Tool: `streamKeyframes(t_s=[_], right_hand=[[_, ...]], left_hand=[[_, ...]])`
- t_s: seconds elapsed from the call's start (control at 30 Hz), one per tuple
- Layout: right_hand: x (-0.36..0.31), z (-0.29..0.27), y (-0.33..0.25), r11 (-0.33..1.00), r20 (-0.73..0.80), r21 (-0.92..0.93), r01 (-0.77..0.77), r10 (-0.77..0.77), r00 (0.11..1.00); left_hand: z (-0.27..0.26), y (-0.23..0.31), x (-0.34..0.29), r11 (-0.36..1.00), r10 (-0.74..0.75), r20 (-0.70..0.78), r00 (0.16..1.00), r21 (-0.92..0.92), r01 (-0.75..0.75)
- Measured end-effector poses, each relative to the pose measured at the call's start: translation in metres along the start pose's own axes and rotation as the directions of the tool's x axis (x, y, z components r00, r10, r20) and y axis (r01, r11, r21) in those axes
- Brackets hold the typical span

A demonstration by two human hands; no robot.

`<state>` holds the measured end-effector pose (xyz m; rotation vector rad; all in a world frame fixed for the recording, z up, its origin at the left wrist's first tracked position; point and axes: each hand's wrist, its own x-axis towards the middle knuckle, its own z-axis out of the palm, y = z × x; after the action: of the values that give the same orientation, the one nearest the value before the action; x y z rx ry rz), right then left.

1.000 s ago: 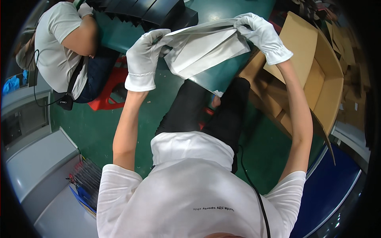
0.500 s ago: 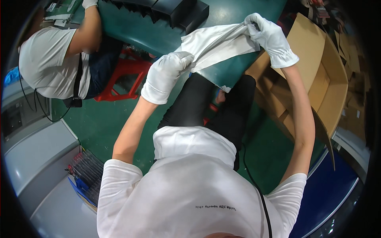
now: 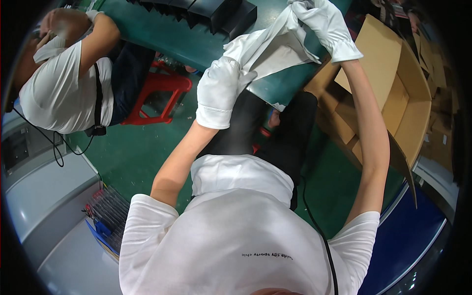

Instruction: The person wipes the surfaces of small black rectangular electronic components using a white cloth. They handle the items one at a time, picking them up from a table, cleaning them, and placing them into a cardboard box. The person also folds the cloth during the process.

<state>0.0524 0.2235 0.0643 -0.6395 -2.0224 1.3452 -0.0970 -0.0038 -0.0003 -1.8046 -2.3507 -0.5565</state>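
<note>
I'm watching through the head camera, and the white cloth [image 3: 280,55] is up over the near corner of the bench [image 3: 275,89], stretched on a slant between two gloved hands. The left hand [image 3: 217,89] is clamped on its near end, just off the bench's near edge; half a second ago it sat lower and further left, and a second ago further left again. Now the right hand [image 3: 328,30]: it has climbed away from that near corner and reached the top rim of my picture. Its fingers seem pinched on the cloth's far end, though they're cropped up there, so I can't swear to the exact grip. The hands stay well apart, and the cloth, spread wide a second ago, is now gathered at its left end. Over on the bench's far side, the black trays [image 3: 206,14] hold their row. To the bench's right, the open carton [image 3: 410,96] stands as before. On the left, the co-worker [image 3: 59,91] has folded an arm upward, off the bench, beside the red stool [image 3: 162,91].
</note>
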Motion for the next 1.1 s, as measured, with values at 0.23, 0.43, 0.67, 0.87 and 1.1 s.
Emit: streamKeyframes(t_s=[0.23,0.43,0.67,0.87,1.1], right_hand=[[0.004,-0.019,0.011,0.998,0.202,0.045,-0.054,0.044,0.978],[-0.016,-0.034,0.035,0.972,0.225,0.157,-0.174,0.136,0.965],[-0.041,-0.033,-0.057,0.97,0.09,-0.004,-0.242,0.242,0.966],[-0.056,-0.051,-0.062,0.958,-0.008,-0.278,0.07,-0.075,0.997],[-0.08,-0.079,-0.094,0.947,0.019,-0.32,-0.008,0.015,1.0]], left_hand=[[-0.004,-0.013,0.0,0.866,-0.278,0.166,0.946,-0.384,0.322],[-0.038,-0.042,0.016,0.721,-0.292,-0.096,0.952,-0.676,0.154],[-0.11,-0.026,0.044,0.716,-0.127,-0.248,0.96,-0.693,-0.085],[-0.148,-0.016,0.054,0.837,0.056,-0.476,0.878,-0.456,-0.301],[-0.159,-0.022,0.057,0.807,0.265,-0.538,0.8,-0.33,-0.49]])
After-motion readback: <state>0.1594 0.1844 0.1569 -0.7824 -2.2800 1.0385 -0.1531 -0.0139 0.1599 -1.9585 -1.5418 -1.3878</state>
